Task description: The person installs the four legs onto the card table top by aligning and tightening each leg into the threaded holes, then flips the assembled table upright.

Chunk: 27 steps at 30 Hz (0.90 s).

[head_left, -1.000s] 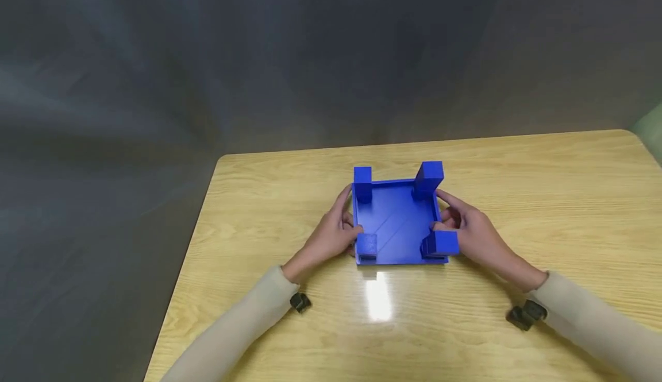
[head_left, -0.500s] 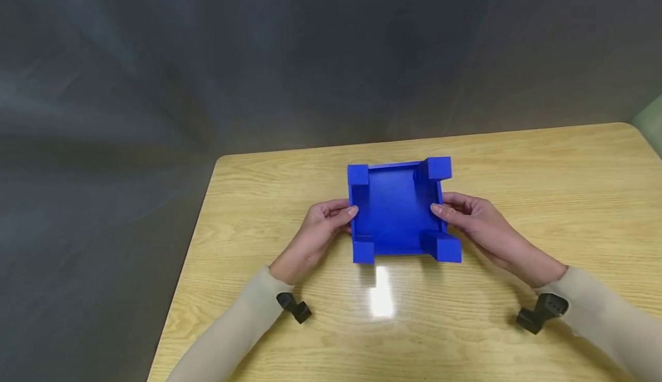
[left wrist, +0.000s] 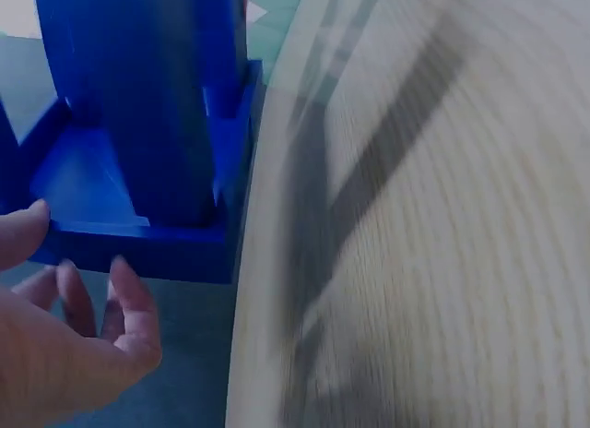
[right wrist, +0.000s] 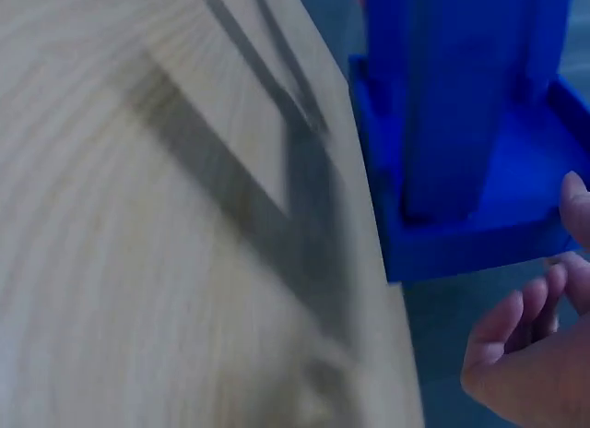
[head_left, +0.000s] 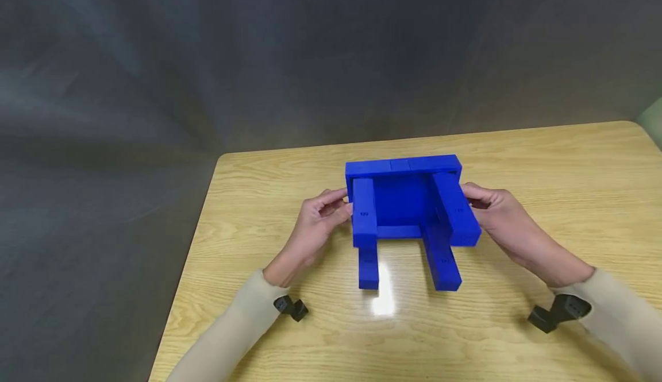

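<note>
A blue miniature table [head_left: 403, 198] with several square legs is tilted on its side between my hands. Its legs point toward me and down, and the hollow underside of its top faces me. My left hand [head_left: 312, 224] grips the left edge of the top. On the opposite edge, my right hand [head_left: 509, 227] holds on, its fingertips partly hidden behind the piece. The left wrist view has the thumb [left wrist: 23, 232] over the rim and the fingers curled below. Small dark marks, too small to read, show on the legs.
The piece is above a light wood table [head_left: 258, 209], casting shadows on it in both wrist views. A dark grey curtain [head_left: 331, 54] hangs behind the table's far edge. Small black devices [head_left: 561, 312] are strapped to both wrists, beside beige sleeves.
The miniature table has tipped from legs-up to legs toward me and down, lifted by both hands. My right hand has moved a little to the right.
</note>
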Tool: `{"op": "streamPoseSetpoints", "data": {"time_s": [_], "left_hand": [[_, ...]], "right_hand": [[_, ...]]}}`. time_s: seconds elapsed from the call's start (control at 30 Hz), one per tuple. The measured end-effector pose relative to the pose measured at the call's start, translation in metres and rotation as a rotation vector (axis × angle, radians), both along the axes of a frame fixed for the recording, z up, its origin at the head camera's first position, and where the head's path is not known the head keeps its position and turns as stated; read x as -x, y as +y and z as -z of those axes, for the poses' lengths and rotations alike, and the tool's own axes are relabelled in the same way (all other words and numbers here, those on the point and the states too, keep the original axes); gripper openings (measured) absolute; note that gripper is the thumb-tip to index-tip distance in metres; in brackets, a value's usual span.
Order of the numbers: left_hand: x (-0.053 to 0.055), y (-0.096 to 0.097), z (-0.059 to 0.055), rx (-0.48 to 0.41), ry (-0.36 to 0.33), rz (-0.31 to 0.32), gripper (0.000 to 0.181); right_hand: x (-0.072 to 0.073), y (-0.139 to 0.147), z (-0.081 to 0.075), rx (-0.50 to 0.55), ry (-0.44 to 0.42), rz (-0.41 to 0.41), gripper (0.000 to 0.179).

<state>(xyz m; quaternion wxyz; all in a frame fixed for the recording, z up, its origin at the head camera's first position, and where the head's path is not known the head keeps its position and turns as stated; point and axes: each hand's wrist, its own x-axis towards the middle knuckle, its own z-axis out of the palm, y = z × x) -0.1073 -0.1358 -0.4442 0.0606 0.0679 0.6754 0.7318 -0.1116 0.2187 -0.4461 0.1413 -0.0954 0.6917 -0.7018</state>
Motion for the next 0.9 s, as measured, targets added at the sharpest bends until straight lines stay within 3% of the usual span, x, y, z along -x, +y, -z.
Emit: {"op": "streamPoseSetpoints", "data": {"time_s": [0.13, 0.23, 0.5, 0.73, 0.9], "left_hand": [[-0.001, -0.002, -0.001, 0.081, 0.108, -0.005, 0.039], [-0.003, -0.003, -0.003, 0.097, 0.134, 0.014, 0.042], [0.0, -0.002, -0.001, 0.012, 0.107, 0.128, 0.052], [0.0, -0.008, 0.003, 0.069, 0.227, 0.186, 0.049], [-0.003, -0.007, 0.002, 0.029, 0.316, 0.273, 0.046]], "right_hand": [[-0.003, 0.002, -0.006, -0.042, 0.009, 0.039, 0.039], [-0.005, 0.002, -0.011, -0.092, 0.024, 0.043, 0.04], [-0.012, 0.004, -0.02, -0.214, 0.11, 0.079, 0.04], [-0.018, 0.004, -0.017, -0.273, 0.218, 0.098, 0.04], [-0.022, 0.007, -0.016, -0.317, 0.308, 0.122, 0.052]]}}
